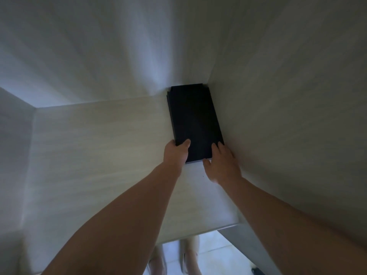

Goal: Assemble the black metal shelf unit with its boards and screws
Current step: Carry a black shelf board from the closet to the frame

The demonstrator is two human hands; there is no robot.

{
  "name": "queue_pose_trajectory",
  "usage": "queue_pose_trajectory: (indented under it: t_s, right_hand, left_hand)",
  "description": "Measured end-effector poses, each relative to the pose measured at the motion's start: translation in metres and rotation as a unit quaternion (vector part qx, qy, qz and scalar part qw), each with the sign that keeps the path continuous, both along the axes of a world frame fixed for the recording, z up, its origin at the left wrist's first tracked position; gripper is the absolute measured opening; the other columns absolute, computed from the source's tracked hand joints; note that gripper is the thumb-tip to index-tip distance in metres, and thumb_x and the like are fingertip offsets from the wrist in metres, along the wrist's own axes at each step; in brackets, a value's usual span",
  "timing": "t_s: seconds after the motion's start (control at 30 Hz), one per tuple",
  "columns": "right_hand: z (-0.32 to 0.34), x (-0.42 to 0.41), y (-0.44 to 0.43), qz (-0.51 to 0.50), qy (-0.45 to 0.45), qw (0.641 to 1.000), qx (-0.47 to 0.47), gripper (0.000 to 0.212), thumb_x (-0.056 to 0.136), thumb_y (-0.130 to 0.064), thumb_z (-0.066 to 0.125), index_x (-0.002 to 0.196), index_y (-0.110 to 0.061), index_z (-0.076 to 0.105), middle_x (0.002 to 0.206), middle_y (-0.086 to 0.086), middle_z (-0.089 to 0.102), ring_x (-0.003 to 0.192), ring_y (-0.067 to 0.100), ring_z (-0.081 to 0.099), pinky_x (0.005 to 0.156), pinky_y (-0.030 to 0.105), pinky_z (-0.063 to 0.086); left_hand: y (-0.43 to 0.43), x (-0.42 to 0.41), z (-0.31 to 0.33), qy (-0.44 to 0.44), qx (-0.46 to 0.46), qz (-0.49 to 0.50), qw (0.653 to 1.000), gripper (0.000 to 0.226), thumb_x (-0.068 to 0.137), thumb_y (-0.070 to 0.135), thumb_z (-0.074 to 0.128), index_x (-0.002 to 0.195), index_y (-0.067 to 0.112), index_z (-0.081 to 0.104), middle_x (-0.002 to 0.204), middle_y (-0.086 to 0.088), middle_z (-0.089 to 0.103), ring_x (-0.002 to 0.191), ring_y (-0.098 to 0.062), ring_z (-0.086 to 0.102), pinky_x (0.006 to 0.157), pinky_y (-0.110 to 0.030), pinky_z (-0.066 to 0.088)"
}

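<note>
As I judge it, the first risk lies with the left hand (176, 151). It grips only the near-left corner of the stack of black boards (194, 120), thumb on top and fingers curled round the left edge. A pull toward 6 o'clock could drag the top board off and fan the rest across the pale shelf surface (99, 145). In the middle, the layers sit stepped at the far-left corner, so they look loosely piled and may slide on one another. On the right, the right hand (222, 165) lies with its fingers fairly straight on the top face and its thumb at the near edge. It presses rather than clamps, and it is crowded by the side wall (278, 116), so knuckles could scrape or that corner could slip free.

The stack lies flat in the far-right corner, its long side against the wall. It runs toward 1 o'clock from the left hand and toward 11 o'clock from the right hand.
</note>
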State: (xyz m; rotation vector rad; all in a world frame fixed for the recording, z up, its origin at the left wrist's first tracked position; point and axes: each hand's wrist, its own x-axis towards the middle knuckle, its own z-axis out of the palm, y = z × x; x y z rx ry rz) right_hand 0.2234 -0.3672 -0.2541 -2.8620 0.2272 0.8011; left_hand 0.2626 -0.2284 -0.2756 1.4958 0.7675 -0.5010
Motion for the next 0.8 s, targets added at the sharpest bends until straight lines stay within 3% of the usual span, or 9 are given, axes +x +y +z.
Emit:
queue_pose_trajectory:
  t_s: [0.1, 0.23, 0.33, 0.53, 0.63, 0.7, 0.8]
  right_hand:
    - [0.001, -0.002, -0.001, -0.011, 0.005, 1.000, 0.016, 0.068, 0.108, -0.042, 0.034, 0.162, -0.012, 0.007, 0.170, 0.009, 0.003, 0.156, 0.026, 0.006, 0.125, 0.039, 0.013]
    - [0.006, -0.006, -0.003, -0.026, 0.010, 0.999, 0.036, 0.068, 0.108, -0.042, 0.035, 0.163, -0.013, 0.008, 0.170, 0.009, 0.004, 0.156, 0.026, 0.007, 0.125, 0.040, 0.014]
    - [0.012, -0.011, -0.001, -0.068, 0.014, 0.995, 0.067, 0.067, 0.108, -0.044, 0.035, 0.163, -0.014, 0.010, 0.170, 0.007, 0.005, 0.156, 0.026, 0.009, 0.124, 0.042, 0.016]
    - [0.032, -0.033, 0.006, -0.169, -0.012, 0.970, 0.176, 0.063, 0.105, -0.042, 0.046, 0.159, -0.015, 0.026, 0.164, 0.010, 0.025, 0.147, 0.031, 0.032, 0.119, 0.045, 0.032]
    - [0.046, -0.055, 0.014, -0.247, -0.046, 0.923, 0.292, 0.056, 0.102, -0.027, 0.057, 0.153, -0.014, 0.038, 0.148, 0.007, 0.049, 0.117, 0.018, 0.052, 0.093, 0.018, 0.046]
    - [0.056, -0.074, 0.023, -0.336, -0.033, 0.866, 0.369, 0.059, 0.101, -0.022, 0.061, 0.154, -0.017, 0.036, 0.141, 0.008, 0.054, 0.109, 0.017, 0.053, 0.090, 0.025, 0.044]
    - [0.067, -0.107, 0.034, -0.445, 0.019, 0.786, 0.429, 0.054, 0.099, -0.027, 0.064, 0.148, -0.019, 0.043, 0.135, 0.009, 0.059, 0.113, 0.025, 0.060, 0.090, 0.040, 0.053]
  left_hand:
    - [0.004, 0.004, -0.005, 0.019, -0.022, 0.016, 0.999, 0.028, 0.094, 0.028, 0.069, 0.112, 0.007, 0.065, 0.101, -0.009, 0.070, 0.093, -0.027, 0.067, 0.086, -0.040, 0.056]
    - [0.006, 0.004, -0.003, 0.032, -0.045, 0.002, 0.998, 0.023, 0.090, 0.034, 0.074, 0.100, 0.014, 0.065, 0.090, 0.001, 0.066, 0.082, -0.017, 0.062, 0.070, -0.030, 0.052]
    - [0.011, -0.005, 0.002, 0.033, -0.067, 0.000, 0.997, 0.019, 0.089, 0.033, 0.076, 0.089, 0.018, 0.064, 0.091, 0.000, 0.065, 0.083, -0.018, 0.062, 0.075, -0.032, 0.056]
    - [0.044, -0.046, 0.020, 0.056, -0.107, -0.002, 0.993, 0.020, 0.089, 0.030, 0.076, 0.096, 0.013, 0.068, 0.104, -0.004, 0.072, 0.095, -0.021, 0.068, 0.071, -0.029, 0.053]
    - [0.068, -0.076, 0.033, 0.075, -0.150, 0.007, 0.986, 0.027, 0.090, 0.028, 0.075, 0.107, 0.009, 0.069, 0.111, -0.005, 0.073, 0.106, -0.024, 0.067, 0.091, -0.037, 0.056]
    - [0.084, -0.098, 0.042, 0.087, -0.177, 0.009, 0.980, 0.031, 0.090, 0.028, 0.074, 0.114, 0.008, 0.068, 0.115, -0.006, 0.073, 0.112, -0.025, 0.066, 0.101, -0.040, 0.053]
    - [0.106, -0.129, 0.057, 0.099, -0.214, 0.016, 0.972, 0.034, 0.092, 0.026, 0.072, 0.118, 0.006, 0.068, 0.118, -0.008, 0.073, 0.114, -0.025, 0.066, 0.096, -0.039, 0.056]
